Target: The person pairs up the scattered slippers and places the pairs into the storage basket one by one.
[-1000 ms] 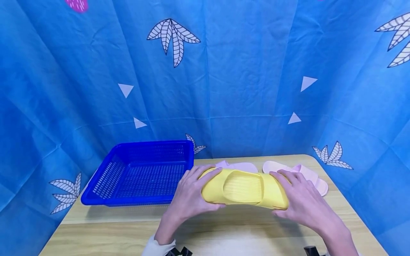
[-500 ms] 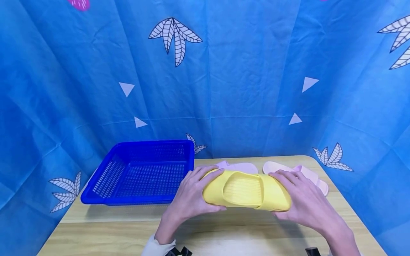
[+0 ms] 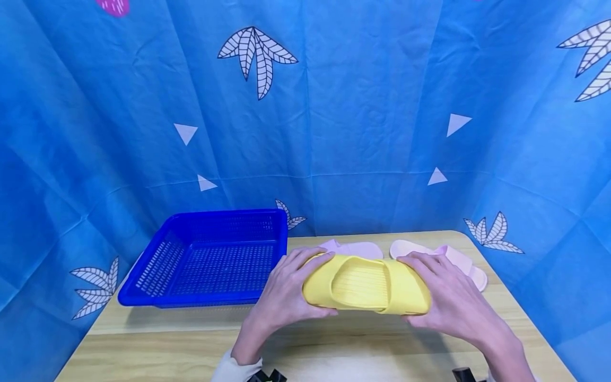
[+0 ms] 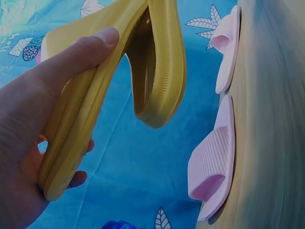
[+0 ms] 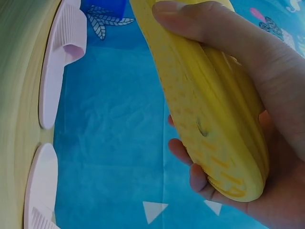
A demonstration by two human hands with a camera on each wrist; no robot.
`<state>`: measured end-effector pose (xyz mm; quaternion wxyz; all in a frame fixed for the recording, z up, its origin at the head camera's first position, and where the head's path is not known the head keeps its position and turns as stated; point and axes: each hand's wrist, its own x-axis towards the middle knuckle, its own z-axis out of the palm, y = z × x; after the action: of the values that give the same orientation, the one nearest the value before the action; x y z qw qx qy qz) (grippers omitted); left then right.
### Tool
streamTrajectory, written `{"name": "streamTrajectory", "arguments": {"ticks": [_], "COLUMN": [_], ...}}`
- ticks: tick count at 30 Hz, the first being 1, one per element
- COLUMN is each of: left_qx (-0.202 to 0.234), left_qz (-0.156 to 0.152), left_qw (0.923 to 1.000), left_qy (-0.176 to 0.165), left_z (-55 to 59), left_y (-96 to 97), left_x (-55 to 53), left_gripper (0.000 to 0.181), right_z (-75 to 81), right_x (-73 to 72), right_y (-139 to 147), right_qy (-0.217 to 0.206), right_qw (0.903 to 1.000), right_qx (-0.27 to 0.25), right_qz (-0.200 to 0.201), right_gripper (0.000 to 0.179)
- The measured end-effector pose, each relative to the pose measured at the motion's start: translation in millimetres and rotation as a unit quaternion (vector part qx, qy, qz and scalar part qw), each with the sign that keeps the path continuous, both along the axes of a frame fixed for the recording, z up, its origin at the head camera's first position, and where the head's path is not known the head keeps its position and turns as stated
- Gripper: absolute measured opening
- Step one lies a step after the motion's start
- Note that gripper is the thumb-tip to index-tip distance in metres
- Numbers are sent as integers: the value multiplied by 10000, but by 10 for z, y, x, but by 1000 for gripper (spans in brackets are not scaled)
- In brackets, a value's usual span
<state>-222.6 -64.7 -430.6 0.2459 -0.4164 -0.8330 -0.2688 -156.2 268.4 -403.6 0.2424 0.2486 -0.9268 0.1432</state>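
In the head view, both hands hold a pair of yellow slippers (image 3: 360,286) out above the table, fitted one into the other and lying lengthwise from left to right. My left hand (image 3: 286,292) grips the left end, and in the left wrist view its thumb presses along the sole's edge (image 4: 90,100). At the other end, my right hand (image 3: 451,300) wraps the slippers. The right wrist view shows the patterned sole (image 5: 190,109) with that thumb across it and fingertips curling round underneath. Parts of the slippers' ends are hidden behind the fingers.
A blue mesh basket (image 3: 229,303) stands at the table's left. Behind the yellow pair lie two pink slippers, a left one (image 3: 360,250) partly covered in this view and a right one (image 3: 460,260). A blue patterned curtain (image 3: 363,132) hangs round the wooden table (image 3: 191,353).
Over the last second the yellow slippers have tipped slightly in both hands, showing more of the right strap's edge. Both hands keep their grip; basket and pink slippers stay put.
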Motion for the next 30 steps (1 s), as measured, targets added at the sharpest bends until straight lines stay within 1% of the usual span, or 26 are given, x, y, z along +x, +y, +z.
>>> {"name": "streamTrajectory", "arguments": {"ticks": [4,7,15,26,30], "left_qx": [58,122,268,429,473], "left_qz": [-50,-88,-204,-225,-278], "left_qw": [9999,9998,9994,9988,9985], "left_qy": [-90,-91,6,42,93], "left_z": [-3,-8,-18,-25,-32], "left_y": [10,15,25,34,60], "left_x": [-4,-5,-21,-21,-15], "left_gripper": [105,105,105,103,104], "right_z": [-9,-9,8,-23,-28], "right_x": [-3,-2,11,-17,-18], "right_y": [-18,-26,-42,-45,-86], "right_qy": [-41,-6,-41,139,163], "right_qw": [10000,10000,9999,9998,9997], "right_qx": [-78,-84,-152,-153,-175], "right_qz": [24,25,41,-7,44], "right_gripper": [100,100,102,101,104]}}
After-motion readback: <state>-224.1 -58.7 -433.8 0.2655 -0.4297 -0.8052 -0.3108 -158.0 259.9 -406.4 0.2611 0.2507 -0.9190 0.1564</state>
